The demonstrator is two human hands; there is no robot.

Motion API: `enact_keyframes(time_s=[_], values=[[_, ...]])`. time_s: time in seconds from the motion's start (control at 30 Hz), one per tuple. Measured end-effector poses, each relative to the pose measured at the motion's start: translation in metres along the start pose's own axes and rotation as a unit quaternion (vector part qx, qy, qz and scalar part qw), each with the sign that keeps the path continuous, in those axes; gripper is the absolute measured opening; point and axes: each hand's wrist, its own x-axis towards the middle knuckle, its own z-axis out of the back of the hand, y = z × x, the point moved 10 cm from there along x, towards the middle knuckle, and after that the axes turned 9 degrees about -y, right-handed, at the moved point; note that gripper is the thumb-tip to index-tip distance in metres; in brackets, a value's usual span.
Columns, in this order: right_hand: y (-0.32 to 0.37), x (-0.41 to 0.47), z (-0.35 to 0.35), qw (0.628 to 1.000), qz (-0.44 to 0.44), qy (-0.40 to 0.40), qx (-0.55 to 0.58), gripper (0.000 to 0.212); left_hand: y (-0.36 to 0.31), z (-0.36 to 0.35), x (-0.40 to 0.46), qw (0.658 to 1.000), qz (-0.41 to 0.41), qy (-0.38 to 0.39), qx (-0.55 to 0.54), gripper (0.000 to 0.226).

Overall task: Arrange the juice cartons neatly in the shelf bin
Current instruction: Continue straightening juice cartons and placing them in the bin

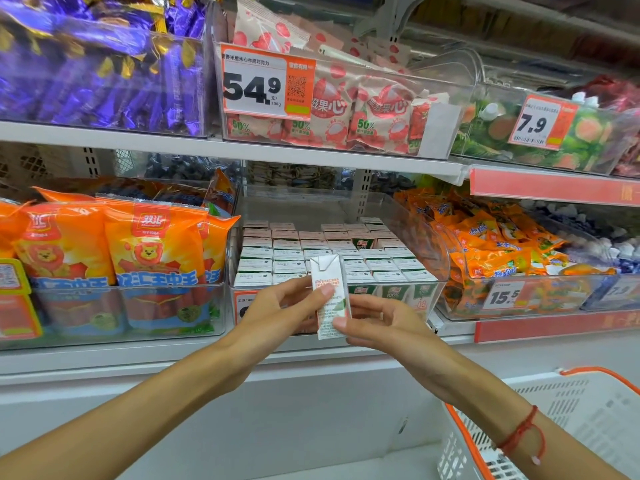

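Note:
A small white juice carton (pixel 330 285) stands upright in front of the clear shelf bin (pixel 429 244), held between both hands. My left hand (pixel 277 306) pinches its left side with thumb and fingers. My right hand (pixel 377 323) grips its lower right edge. Inside the bin, several rows of juice cartons (pixel 346 254) stand packed side by side, tops up, filling the front and middle. The back of the bin shows bare floor.
Orange sausage packs (pixel 114 258) fill the bin to the left, orange snack bags (pixel 491 247) the bin to the right. Upper shelf bins hold purple candies (pixel 104 71) and pink pouches (pixel 346 105). A white basket with orange rim (pixel 571 420) sits at lower right.

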Motion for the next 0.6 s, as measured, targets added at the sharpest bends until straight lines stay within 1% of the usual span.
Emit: enact_keyframes(time_s=[0.03,0.07,0.13,0.2,0.27,0.3,0.33,0.4,0.5,0.57,0.6], values=[[0.000,0.001,0.004,1.000,0.005,-0.029,-0.002,0.030,-0.002,0.002,0.000,1.000,-0.007,-0.013,0.005,0.012],[0.002,0.001,0.009,0.998,0.011,-0.067,-0.013,0.029,-0.002,0.005,0.001,0.999,-0.017,-0.029,0.013,0.013],[0.005,0.002,0.019,0.987,0.040,-0.142,-0.069,0.039,-0.002,0.009,0.001,0.997,-0.035,-0.055,0.032,0.013],[0.010,0.000,0.021,0.972,0.077,-0.182,-0.126,0.051,0.002,0.011,0.001,0.995,-0.040,-0.072,0.048,0.014],[0.008,0.001,0.017,0.966,0.083,-0.173,-0.171,0.057,0.006,0.015,0.002,0.994,-0.037,-0.081,0.059,0.015],[0.005,0.003,0.016,0.970,0.072,-0.157,-0.173,0.056,0.007,0.016,0.003,0.995,-0.032,-0.077,0.059,0.015],[0.001,0.006,0.016,0.978,0.052,-0.135,-0.151,0.051,0.008,0.017,0.004,0.996,-0.023,-0.068,0.055,0.015],[-0.005,0.009,0.015,0.994,0.007,-0.080,-0.068,0.039,0.008,0.018,0.007,0.998,0.002,-0.040,0.042,0.017],[-0.008,0.009,0.009,1.000,-0.019,-0.016,0.000,0.039,0.004,0.017,0.008,0.999,0.023,0.005,0.032,0.017],[-0.007,0.008,0.004,0.999,-0.012,-0.002,0.035,0.035,0.003,0.019,0.009,0.999,0.026,0.012,0.023,0.017],[-0.006,0.008,0.004,0.999,-0.004,-0.009,0.043,0.035,0.003,0.021,0.010,0.999,0.026,0.008,0.021,0.018]])
